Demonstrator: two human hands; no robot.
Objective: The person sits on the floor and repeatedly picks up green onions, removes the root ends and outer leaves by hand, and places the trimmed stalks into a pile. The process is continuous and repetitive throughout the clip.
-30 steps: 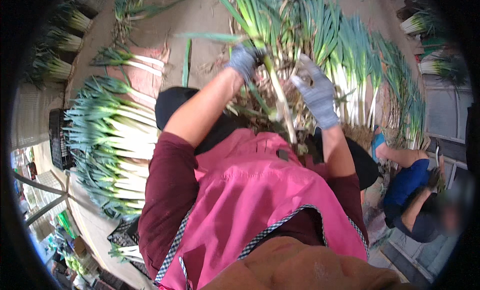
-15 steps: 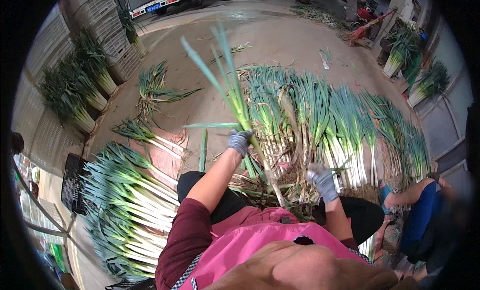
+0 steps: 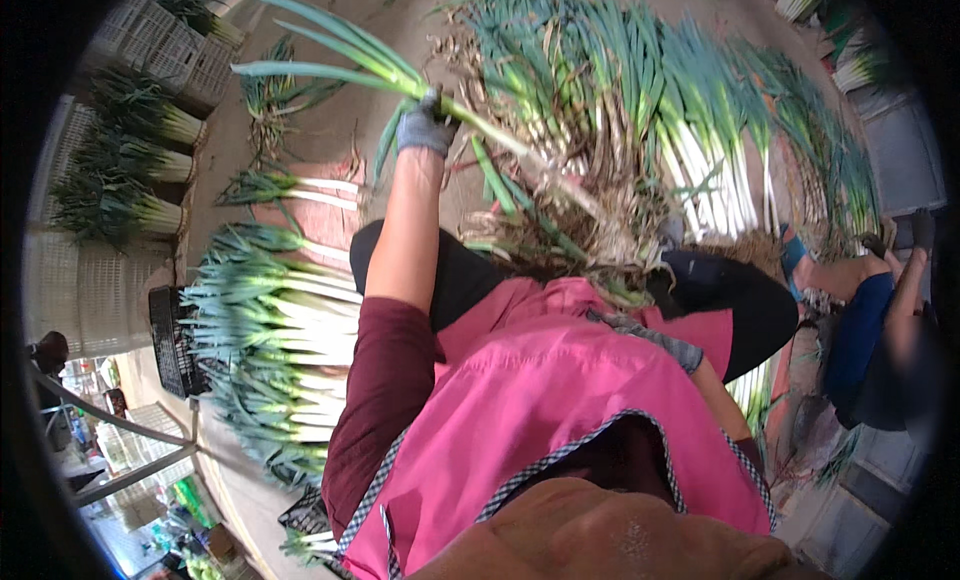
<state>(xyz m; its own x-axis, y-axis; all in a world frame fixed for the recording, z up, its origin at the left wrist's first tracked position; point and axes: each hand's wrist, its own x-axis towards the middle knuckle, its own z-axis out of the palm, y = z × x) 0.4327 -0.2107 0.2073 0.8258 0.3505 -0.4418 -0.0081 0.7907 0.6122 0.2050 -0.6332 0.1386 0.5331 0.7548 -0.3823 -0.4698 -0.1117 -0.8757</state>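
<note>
Up and to the left of my lap, my left hand (image 3: 428, 128) in a grey glove is closed round the stem of a long leek (image 3: 505, 142). Its green leaves fan out to the upper left, and the stem slants down right toward a tangle of roots and dry brown husks (image 3: 625, 235). My right hand (image 3: 655, 340), gloved too, is low against the pink apron (image 3: 560, 370); its fingers are blurred. Beyond the tangle lie untrimmed leeks (image 3: 550, 90) with brown outer skins. Right of them is a row with clean white stems (image 3: 715, 180).
Many white-stemmed leeks (image 3: 310, 315) are piled at my left, beside a black crate (image 3: 175, 340). Bundles of leeks (image 3: 130, 160) stand against pale crates at the far left. Another person's arm (image 3: 840, 275) reaches in at the right. A metal frame (image 3: 140, 465) is lower left.
My view has tipped downward. The left hand has swung the leek toward the left, its leaves now leaning further over. My right hand has dropped from the husks to the apron.
</note>
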